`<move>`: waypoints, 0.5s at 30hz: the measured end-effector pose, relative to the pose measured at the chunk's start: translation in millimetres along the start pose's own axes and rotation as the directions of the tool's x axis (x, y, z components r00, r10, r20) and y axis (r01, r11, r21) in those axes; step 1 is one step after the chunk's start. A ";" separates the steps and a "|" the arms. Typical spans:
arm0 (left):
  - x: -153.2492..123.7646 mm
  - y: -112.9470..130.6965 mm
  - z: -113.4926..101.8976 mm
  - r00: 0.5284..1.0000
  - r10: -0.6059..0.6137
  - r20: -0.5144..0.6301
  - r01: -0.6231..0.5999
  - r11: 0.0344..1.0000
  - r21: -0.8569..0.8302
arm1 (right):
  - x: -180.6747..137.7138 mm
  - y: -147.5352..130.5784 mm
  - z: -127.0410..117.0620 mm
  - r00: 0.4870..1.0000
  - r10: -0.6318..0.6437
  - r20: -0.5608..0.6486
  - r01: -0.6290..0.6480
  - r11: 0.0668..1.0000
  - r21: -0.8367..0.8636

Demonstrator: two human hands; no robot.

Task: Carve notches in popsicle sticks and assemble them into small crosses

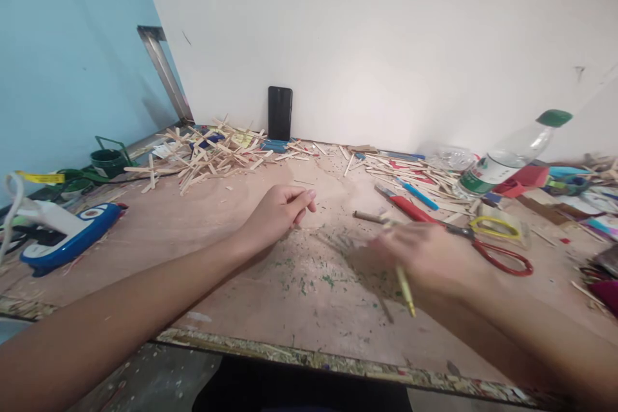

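Observation:
My left hand (280, 211) rests on the wooden tabletop (203, 251) near its middle, fingers curled loosely inward, with nothing visible in them. My right hand (425, 257) is smeared by motion and grips a thin yellow-green pencil-like stick (404, 290) that points down toward the table's front edge. Just beyond it lie red-handled scissors (497, 254), a red utility knife (408, 206) and a short brown stub (367, 216). Green specks are scattered on the wood between my hands.
A heap of wooden craft sticks (212, 151) lies at the back left, more sticks (410, 170) at the back right. A black phone (280, 112) leans on the wall. A plastic bottle (506, 158), a blue-white glue gun (67, 232) and a green cup (107, 161) stand around.

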State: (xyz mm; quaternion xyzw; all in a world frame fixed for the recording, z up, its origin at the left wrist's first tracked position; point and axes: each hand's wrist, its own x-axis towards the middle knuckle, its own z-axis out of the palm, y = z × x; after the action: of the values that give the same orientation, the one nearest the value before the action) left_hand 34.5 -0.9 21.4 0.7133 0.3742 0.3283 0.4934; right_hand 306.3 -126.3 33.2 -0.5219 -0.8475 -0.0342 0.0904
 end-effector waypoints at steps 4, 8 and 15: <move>1.1 -2.3 -0.8 1.000 0.009 0.002 -0.009 1.000 0.011 | 3.6 -8.6 -8.7 0.992 -0.005 0.127 -0.007 0.996 0.094; 0.1 -1.3 0.0 0.999 0.023 0.022 -0.024 0.999 0.028 | 8.6 -19.6 -19.5 0.978 -0.073 0.197 0.021 0.968 0.251; -2.0 3.2 -2.4 0.998 0.054 0.039 -0.056 0.997 0.055 | 17.6 -5.4 -12.0 0.972 0.227 -0.060 -0.211 0.956 0.203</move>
State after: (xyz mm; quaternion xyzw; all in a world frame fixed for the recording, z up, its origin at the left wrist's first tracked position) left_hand 32.2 -2.3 24.9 0.7429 0.3541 0.3175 0.4710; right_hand 295.1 -115.2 48.4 -0.5995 -0.7791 0.0377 0.1791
